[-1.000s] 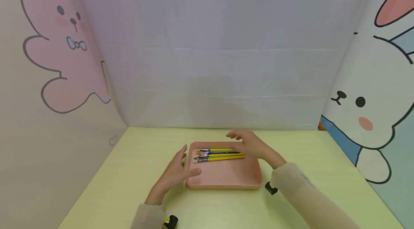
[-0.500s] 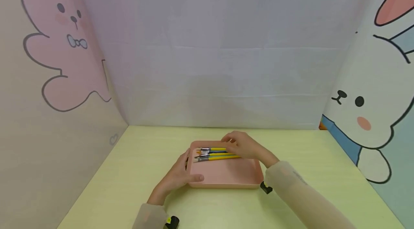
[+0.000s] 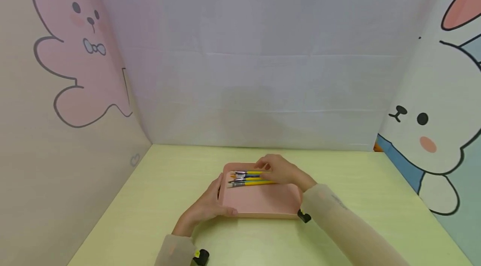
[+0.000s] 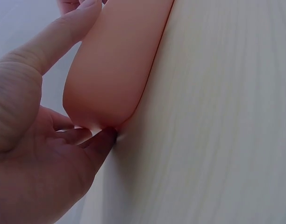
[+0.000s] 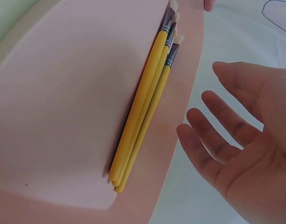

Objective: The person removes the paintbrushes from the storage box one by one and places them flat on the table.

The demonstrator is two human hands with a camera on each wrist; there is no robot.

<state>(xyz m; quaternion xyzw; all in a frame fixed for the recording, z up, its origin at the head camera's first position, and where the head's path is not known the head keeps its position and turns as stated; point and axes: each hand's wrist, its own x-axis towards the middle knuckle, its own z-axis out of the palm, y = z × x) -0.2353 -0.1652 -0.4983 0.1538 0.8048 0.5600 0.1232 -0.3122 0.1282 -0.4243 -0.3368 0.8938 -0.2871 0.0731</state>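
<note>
A shallow pink tray (image 3: 259,203) stands on the table, with several paintbrushes (image 3: 255,183) lying along its far side, bristles to the left. My left hand (image 3: 206,205) grips the tray's left end. In the left wrist view the thumb lies on the tray's wall (image 4: 115,60) near the rim, and the fingers reach the corner's underside. Over the handle ends of the brushes hovers my right hand (image 3: 279,170), its fingers loosely bent. The right wrist view shows those fingers spread apart from the yellow brush handles (image 5: 143,112), holding nothing.
The light wood-grain table (image 3: 180,165) extends around the tray. A white cloth backdrop (image 3: 240,69) rises behind it. Printed panels flank it, with a pink cartoon animal (image 3: 86,69) on the left and a white rabbit (image 3: 432,90) on the right.
My left hand has come to the tray's left end and taken hold of it. My right hand has moved slightly left over the brushes, fingers bending a little more.
</note>
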